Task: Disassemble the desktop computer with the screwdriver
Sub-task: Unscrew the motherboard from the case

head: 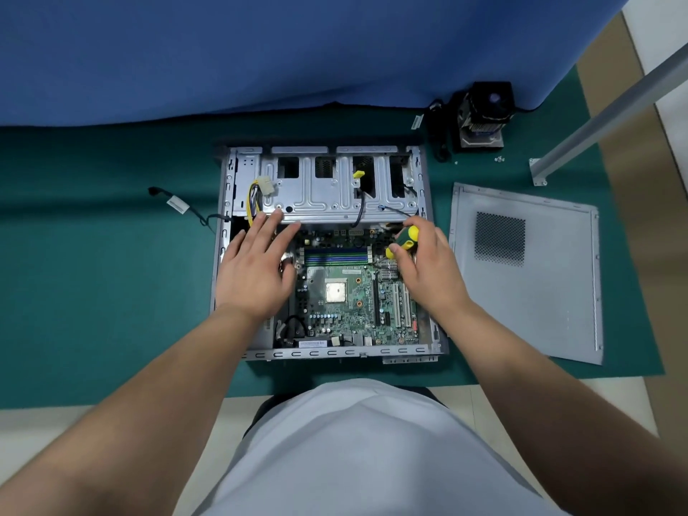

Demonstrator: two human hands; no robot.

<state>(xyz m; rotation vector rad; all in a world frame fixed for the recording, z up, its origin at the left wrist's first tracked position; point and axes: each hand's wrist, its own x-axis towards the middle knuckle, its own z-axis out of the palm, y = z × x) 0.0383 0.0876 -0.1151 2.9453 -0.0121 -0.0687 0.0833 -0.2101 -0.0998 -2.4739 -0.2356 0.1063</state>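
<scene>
Over the motherboard [346, 292], unscrewing the board: right hand [428, 262] gripping screwdriver [404, 240] at its far-right corner, left hand [257, 262] flat, fingers spread, bracing; next likely needs lifting the screw out.

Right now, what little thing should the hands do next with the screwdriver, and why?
Probably turn the screwdriver to loosen a screw at the motherboard's upper right corner. The right hand grips its yellow-green handle there, tip pointing down at the board, though the screw itself is hidden. The left hand lies flat, fingertips on the drive cage, seemingly steadying the case.
</scene>
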